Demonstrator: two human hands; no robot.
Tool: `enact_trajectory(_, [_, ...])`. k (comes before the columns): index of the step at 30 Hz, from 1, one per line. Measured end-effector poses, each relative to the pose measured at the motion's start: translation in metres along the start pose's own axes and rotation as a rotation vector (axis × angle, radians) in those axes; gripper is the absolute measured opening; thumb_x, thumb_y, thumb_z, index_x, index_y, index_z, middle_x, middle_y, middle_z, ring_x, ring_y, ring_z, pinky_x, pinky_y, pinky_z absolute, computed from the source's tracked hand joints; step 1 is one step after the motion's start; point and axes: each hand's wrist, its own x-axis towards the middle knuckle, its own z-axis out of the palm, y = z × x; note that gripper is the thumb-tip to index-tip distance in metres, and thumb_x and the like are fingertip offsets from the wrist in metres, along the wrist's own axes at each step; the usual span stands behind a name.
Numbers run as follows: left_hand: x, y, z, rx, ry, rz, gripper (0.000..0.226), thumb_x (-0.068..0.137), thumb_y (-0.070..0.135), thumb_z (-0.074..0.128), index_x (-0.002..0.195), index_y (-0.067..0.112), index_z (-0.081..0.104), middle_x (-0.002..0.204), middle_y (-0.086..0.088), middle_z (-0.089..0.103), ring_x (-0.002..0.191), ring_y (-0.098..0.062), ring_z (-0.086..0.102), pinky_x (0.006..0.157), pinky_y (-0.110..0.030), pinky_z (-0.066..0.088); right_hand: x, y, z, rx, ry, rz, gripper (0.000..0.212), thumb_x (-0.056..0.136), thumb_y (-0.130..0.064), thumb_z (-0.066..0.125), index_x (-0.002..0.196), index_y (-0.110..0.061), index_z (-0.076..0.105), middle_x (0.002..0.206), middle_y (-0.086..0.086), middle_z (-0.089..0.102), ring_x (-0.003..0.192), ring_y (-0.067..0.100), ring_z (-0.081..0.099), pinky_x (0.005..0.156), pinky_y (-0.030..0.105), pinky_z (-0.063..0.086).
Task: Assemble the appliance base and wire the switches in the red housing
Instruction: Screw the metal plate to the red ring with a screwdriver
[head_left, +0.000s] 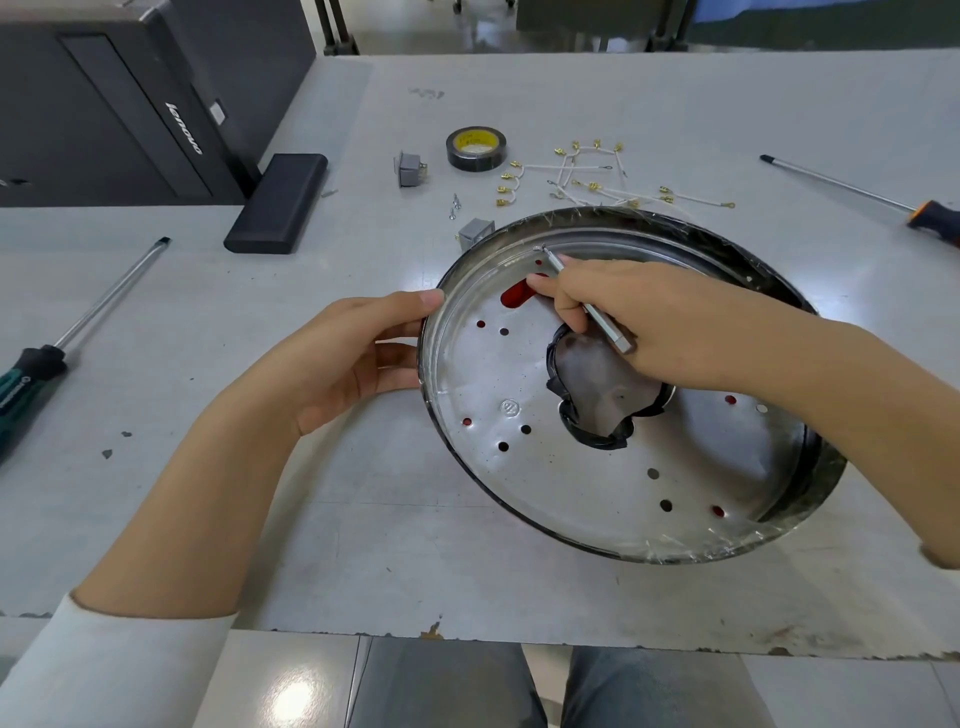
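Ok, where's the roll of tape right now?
In the head view the roll of tape lies flat on the table beyond the metal base plate, between a grey switch and the loose wires.

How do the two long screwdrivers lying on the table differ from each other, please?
The green-handled screwdriver lies at the table's left edge, handle towards the person; the orange-handled screwdriver lies far right, handle cut off by the frame. The orange one's shaft looks thinner. Both are untouched, with long bare metal shafts.
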Motion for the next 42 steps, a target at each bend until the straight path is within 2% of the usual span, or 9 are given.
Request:
enact_trajectory(9, [-0.001, -0.001, -0.001, -0.014, -0.017, 0.023, 0.021, 0.078, 0.033, 0.063, 0.075, 0.019, 0.078, 0.074, 0.006, 0.07, 0.059, -0.008, 0.062, 0.057, -0.018, 0.053, -0.001, -0.006, -0.003, -0.028, -0.023, -0.004, 0.039, 0.075, 0.012, 0.056, 0.083, -0.023, 0.04, 0.111, -0.024, 0.036, 0.14, -0.001, 0.022, 0.102, 0.04, 0.039])
enact_trajectory(16, [-0.001, -0.001, 0.0, -0.018, -0.007, 0.038, 0.02, 0.078, 0.032, 0.064, 0.076, 0.018, 0.078, 0.074, 0.005, 0.071, 0.06, -0.01, 0.063, 0.057, -0.019, 0.053, -0.002, -0.005, -0.003, -0.012, -0.019, -0.004, 0.038, 0.074, 0.011, 0.056, 0.083, -0.022, 0.04, 0.117, -0.012, 0.052, 0.14, -0.001, 0.022, 0.105, 0.038, 0.037])
enact_trajectory(20, [-0.001, -0.001, 0.001, -0.012, -0.005, 0.043, 0.02, 0.078, 0.032, 0.064, 0.077, 0.018, 0.079, 0.076, 0.004, 0.072, 0.061, -0.01, 0.065, 0.058, -0.019, 0.053, -0.002, -0.005, -0.003, 0.004, -0.037, 0.023, 0.038, 0.075, 0.009, 0.059, 0.084, -0.023, 0.041, 0.138, -0.007, 0.047, 0.141, -0.002, 0.02, 0.107, 0.038, 0.036])
enact_trajectory(24, [-0.002, -0.001, 0.002, -0.007, 0.003, 0.043, 0.02, 0.078, 0.033, 0.064, 0.077, 0.019, 0.079, 0.075, 0.005, 0.072, 0.061, -0.009, 0.065, 0.058, -0.019, 0.053, -0.003, -0.005, -0.004, -0.008, -0.047, 0.029, 0.037, 0.076, 0.008, 0.06, 0.084, -0.023, 0.041, 0.141, -0.007, 0.045, 0.141, -0.002, 0.019, 0.107, 0.038, 0.035])
enact_trajectory(31, [-0.002, -0.001, 0.002, -0.006, 0.004, 0.048, 0.019, 0.079, 0.032, 0.065, 0.077, 0.018, 0.079, 0.076, 0.005, 0.071, 0.062, -0.009, 0.064, 0.059, -0.019, 0.053, -0.002, -0.007, -0.005, -0.043, -0.044, 0.028, 0.042, 0.077, 0.011, 0.055, 0.082, -0.028, 0.04, 0.126, -0.012, 0.051, 0.14, -0.004, 0.019, 0.103, 0.033, 0.038])
enact_trajectory(35, [-0.001, -0.001, 0.001, 0.0, 0.007, 0.045, 0.02, 0.078, 0.033, 0.065, 0.076, 0.019, 0.079, 0.075, 0.006, 0.071, 0.061, -0.009, 0.064, 0.058, -0.018, 0.053, -0.003, -0.011, -0.011, -0.042, -0.062, 0.021, 0.028, 0.09, -0.017, 0.056, 0.082, -0.037, 0.038, 0.132, -0.007, 0.055, 0.115, -0.02, 0.042, 0.082, 0.006, 0.037])
enact_trajectory(37, [-0.001, -0.001, 0.001, 0.0, 0.003, 0.048, 0.02, 0.078, 0.033, 0.065, 0.077, 0.019, 0.079, 0.075, 0.006, 0.071, 0.061, -0.009, 0.064, 0.058, -0.018, 0.053, -0.004, -0.016, -0.016, -0.001, -0.063, 0.043, 0.01, 0.09, -0.036, 0.052, 0.088, -0.038, 0.042, 0.141, -0.01, 0.048, 0.114, -0.013, 0.048, 0.093, 0.018, 0.042])
enact_trajectory(39, [-0.001, -0.002, 0.0, -0.004, -0.002, 0.052, 0.02, 0.078, 0.033, 0.065, 0.078, 0.02, 0.079, 0.076, 0.006, 0.072, 0.062, -0.008, 0.065, 0.059, -0.018, 0.053, -0.004, -0.019, -0.021, 0.067, -0.029, 0.074, 0.012, 0.087, -0.049, 0.044, 0.094, -0.039, 0.046, 0.131, -0.001, 0.057, 0.12, 0.015, 0.053, 0.094, 0.037, 0.046])
enact_trajectory(42, [-0.001, -0.002, 0.0, -0.01, -0.012, 0.051, 0.02, 0.079, 0.033, 0.064, 0.079, 0.019, 0.079, 0.078, 0.005, 0.072, 0.063, -0.008, 0.066, 0.059, -0.018, 0.053, 0.0, -0.033, -0.026, 0.307, 0.092, 0.037, 0.023, 0.095, -0.046, 0.041, 0.103, -0.029, 0.054, 0.106, 0.003, 0.067, 0.1, 0.014, 0.061, 0.081, 0.021, 0.046])
